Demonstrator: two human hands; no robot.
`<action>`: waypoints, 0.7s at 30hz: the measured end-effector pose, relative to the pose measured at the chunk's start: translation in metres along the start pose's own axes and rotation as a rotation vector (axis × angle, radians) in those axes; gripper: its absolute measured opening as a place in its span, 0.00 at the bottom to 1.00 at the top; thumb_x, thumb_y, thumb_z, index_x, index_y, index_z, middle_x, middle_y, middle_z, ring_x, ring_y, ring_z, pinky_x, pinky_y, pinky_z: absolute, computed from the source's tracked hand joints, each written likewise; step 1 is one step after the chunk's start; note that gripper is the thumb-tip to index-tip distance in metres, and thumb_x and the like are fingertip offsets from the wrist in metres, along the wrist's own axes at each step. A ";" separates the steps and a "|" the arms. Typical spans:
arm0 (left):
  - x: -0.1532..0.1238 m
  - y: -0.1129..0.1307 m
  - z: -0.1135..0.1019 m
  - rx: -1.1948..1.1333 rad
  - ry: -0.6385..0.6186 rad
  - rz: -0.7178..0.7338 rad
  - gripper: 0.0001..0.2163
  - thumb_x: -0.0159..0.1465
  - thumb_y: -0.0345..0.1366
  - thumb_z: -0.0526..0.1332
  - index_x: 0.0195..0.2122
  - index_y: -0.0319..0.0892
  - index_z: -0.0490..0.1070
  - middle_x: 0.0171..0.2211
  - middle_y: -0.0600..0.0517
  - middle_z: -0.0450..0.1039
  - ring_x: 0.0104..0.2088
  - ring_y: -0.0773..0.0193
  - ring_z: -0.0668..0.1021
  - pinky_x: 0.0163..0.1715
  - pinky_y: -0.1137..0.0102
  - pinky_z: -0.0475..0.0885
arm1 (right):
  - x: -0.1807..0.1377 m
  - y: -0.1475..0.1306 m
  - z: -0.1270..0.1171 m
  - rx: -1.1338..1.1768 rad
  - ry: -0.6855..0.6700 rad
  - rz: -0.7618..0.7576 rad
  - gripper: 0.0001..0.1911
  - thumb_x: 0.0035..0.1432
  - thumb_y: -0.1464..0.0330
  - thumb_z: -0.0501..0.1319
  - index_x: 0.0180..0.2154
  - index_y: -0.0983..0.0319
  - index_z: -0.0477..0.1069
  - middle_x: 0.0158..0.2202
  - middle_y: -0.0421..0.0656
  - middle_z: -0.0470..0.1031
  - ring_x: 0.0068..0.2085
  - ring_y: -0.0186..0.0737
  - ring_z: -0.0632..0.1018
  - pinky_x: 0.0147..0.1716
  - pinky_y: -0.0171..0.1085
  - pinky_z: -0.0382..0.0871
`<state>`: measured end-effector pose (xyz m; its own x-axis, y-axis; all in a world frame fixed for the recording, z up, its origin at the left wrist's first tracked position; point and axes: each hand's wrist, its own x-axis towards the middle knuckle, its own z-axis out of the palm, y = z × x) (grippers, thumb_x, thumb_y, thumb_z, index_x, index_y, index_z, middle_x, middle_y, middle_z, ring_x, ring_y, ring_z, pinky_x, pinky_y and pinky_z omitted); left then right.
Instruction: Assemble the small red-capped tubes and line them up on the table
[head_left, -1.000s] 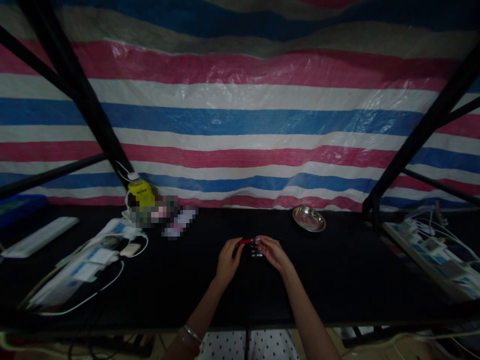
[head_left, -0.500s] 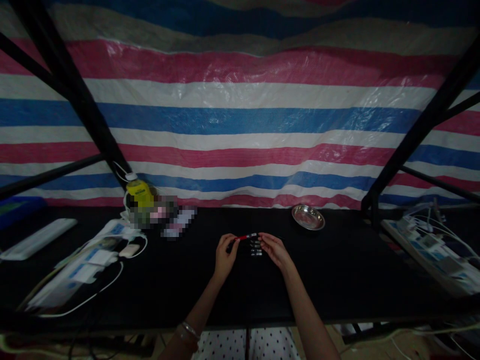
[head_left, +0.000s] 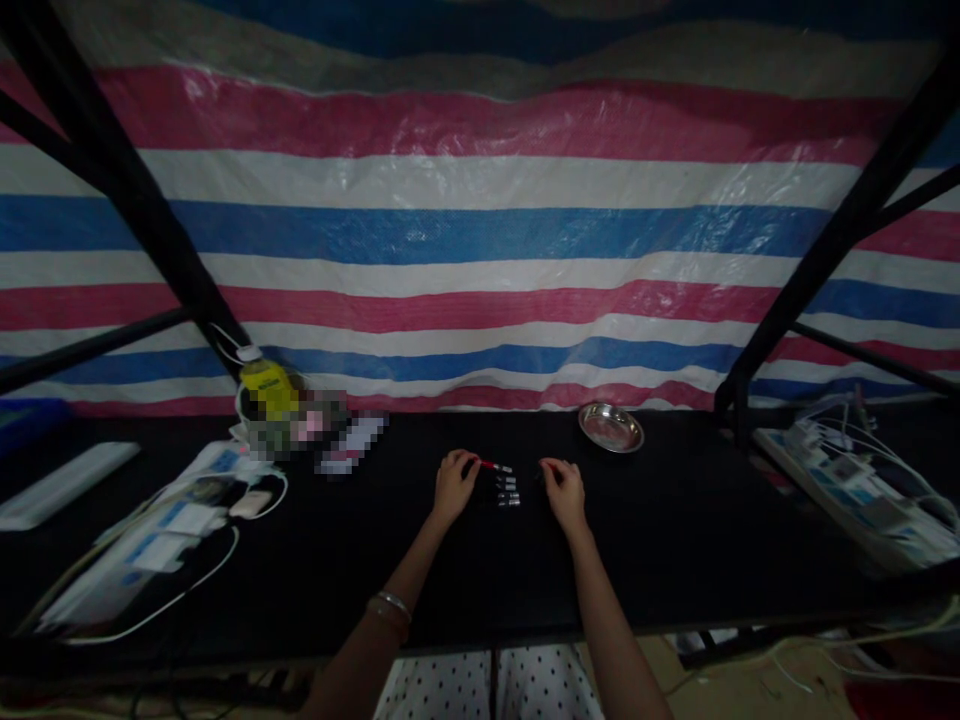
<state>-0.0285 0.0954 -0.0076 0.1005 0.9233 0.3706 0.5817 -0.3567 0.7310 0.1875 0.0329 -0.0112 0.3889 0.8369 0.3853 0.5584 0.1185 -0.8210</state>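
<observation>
My left hand [head_left: 453,484] rests on the black table [head_left: 675,530], fingers curled around the end of a thin red pen-like stick [head_left: 495,466] that lies pointing right. Just below the stick sit three small dark pieces with silver tips [head_left: 507,492] in a stack of rows. My right hand [head_left: 564,490] is a short way to the right, fingers bent in a pinch near a small dark item I cannot make out.
A steel dish [head_left: 611,427] sits at the back right of centre. A yellow bottle [head_left: 264,386] and power strips with white cables [head_left: 165,520] lie left. More strips and cables [head_left: 855,480] lie right. Black frame bars [head_left: 817,270] slant up both sides.
My hands have parted: the right hand let go of the red stick's tip and moved right. The left hand has lowered the stick to the table.
</observation>
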 end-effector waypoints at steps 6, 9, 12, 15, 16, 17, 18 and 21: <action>-0.005 0.000 -0.002 0.084 -0.033 -0.006 0.08 0.61 0.37 0.56 0.37 0.46 0.75 0.43 0.49 0.69 0.45 0.58 0.71 0.49 0.59 0.65 | -0.004 -0.010 -0.003 -0.212 -0.128 -0.048 0.15 0.58 0.66 0.49 0.34 0.58 0.75 0.34 0.44 0.74 0.39 0.45 0.69 0.39 0.41 0.62; -0.005 -0.003 -0.002 0.085 -0.033 -0.009 0.08 0.60 0.36 0.57 0.36 0.46 0.75 0.43 0.49 0.69 0.46 0.57 0.71 0.48 0.59 0.66 | -0.004 -0.009 -0.001 -0.205 -0.143 -0.057 0.14 0.58 0.66 0.50 0.35 0.58 0.74 0.33 0.44 0.74 0.38 0.44 0.70 0.39 0.41 0.62; -0.005 -0.005 -0.001 0.062 -0.022 0.009 0.08 0.60 0.35 0.56 0.35 0.45 0.75 0.42 0.49 0.69 0.45 0.58 0.72 0.48 0.60 0.66 | -0.004 -0.007 -0.001 -0.176 -0.142 -0.065 0.14 0.57 0.66 0.51 0.36 0.58 0.74 0.34 0.44 0.74 0.38 0.44 0.70 0.39 0.40 0.63; -0.006 -0.006 -0.001 0.050 -0.005 0.032 0.07 0.60 0.35 0.57 0.34 0.45 0.75 0.40 0.49 0.70 0.44 0.59 0.72 0.48 0.61 0.66 | -0.003 -0.006 0.000 -0.127 -0.140 -0.051 0.14 0.57 0.66 0.51 0.37 0.59 0.74 0.34 0.44 0.74 0.39 0.44 0.70 0.40 0.40 0.63; -0.006 -0.006 -0.001 0.050 0.002 0.039 0.07 0.60 0.36 0.57 0.34 0.45 0.75 0.40 0.49 0.70 0.43 0.59 0.72 0.48 0.61 0.66 | -0.003 -0.006 0.000 -0.107 -0.138 -0.043 0.14 0.57 0.66 0.51 0.37 0.59 0.74 0.35 0.44 0.75 0.39 0.44 0.70 0.40 0.40 0.63; -0.006 -0.006 -0.001 0.049 0.006 0.045 0.07 0.60 0.35 0.57 0.34 0.45 0.75 0.40 0.49 0.70 0.43 0.59 0.72 0.48 0.61 0.67 | -0.003 -0.006 0.000 -0.088 -0.134 -0.034 0.14 0.57 0.65 0.50 0.37 0.59 0.74 0.35 0.44 0.75 0.39 0.44 0.70 0.40 0.40 0.63; -0.007 -0.006 -0.001 0.048 0.010 0.047 0.07 0.60 0.35 0.57 0.34 0.45 0.75 0.40 0.50 0.70 0.43 0.59 0.72 0.47 0.61 0.67 | -0.003 -0.006 0.000 -0.071 -0.124 -0.025 0.14 0.57 0.65 0.50 0.37 0.59 0.74 0.34 0.44 0.75 0.39 0.44 0.70 0.40 0.40 0.63; -0.007 -0.007 0.000 0.044 0.010 0.052 0.07 0.59 0.34 0.57 0.33 0.45 0.75 0.39 0.49 0.70 0.43 0.59 0.72 0.47 0.61 0.67 | -0.003 -0.004 0.000 -0.040 -0.061 -0.009 0.15 0.57 0.65 0.50 0.37 0.60 0.73 0.34 0.44 0.75 0.39 0.44 0.70 0.40 0.40 0.63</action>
<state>-0.0335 0.0915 -0.0148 0.1236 0.9022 0.4133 0.6109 -0.3974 0.6847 0.1842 0.0300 -0.0085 0.3389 0.8673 0.3647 0.5910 0.1054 -0.7997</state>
